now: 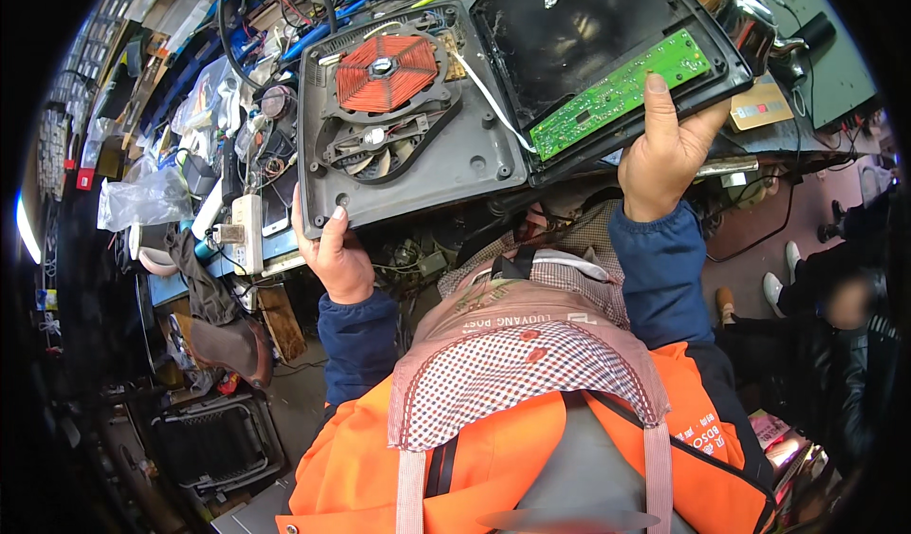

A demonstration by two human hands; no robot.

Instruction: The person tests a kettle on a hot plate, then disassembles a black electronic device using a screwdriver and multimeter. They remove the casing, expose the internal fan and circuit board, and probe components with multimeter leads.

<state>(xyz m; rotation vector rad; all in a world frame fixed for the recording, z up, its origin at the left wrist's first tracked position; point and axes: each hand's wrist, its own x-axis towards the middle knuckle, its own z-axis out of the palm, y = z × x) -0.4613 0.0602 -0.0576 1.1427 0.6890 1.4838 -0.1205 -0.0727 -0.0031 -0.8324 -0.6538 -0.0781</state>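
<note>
An opened induction cooker lies spread in front of me like a book. Its grey base [455, 169] is on the left, with a round copper-red coil [387, 71] and a fan [365, 155] inside. To the right is the black cover [560, 36], tilted, carrying a long green circuit board [622, 93]. A white cable [489, 96] links the two halves. My left hand [337, 257] grips the base's near left corner, thumb on top. At the cover's near right edge, my right hand [669, 145] is closed, its thumb on the circuit board and its other fingers mostly hidden beneath.
Tools, wires and plastic bags [147, 197] crowd the bench on the left, beside a white power strip [249, 235]. A shiny kettle [745, 27] stands behind the cover. A person in dark clothes [830, 344] is at the right. A black crate [218, 444] stands low left.
</note>
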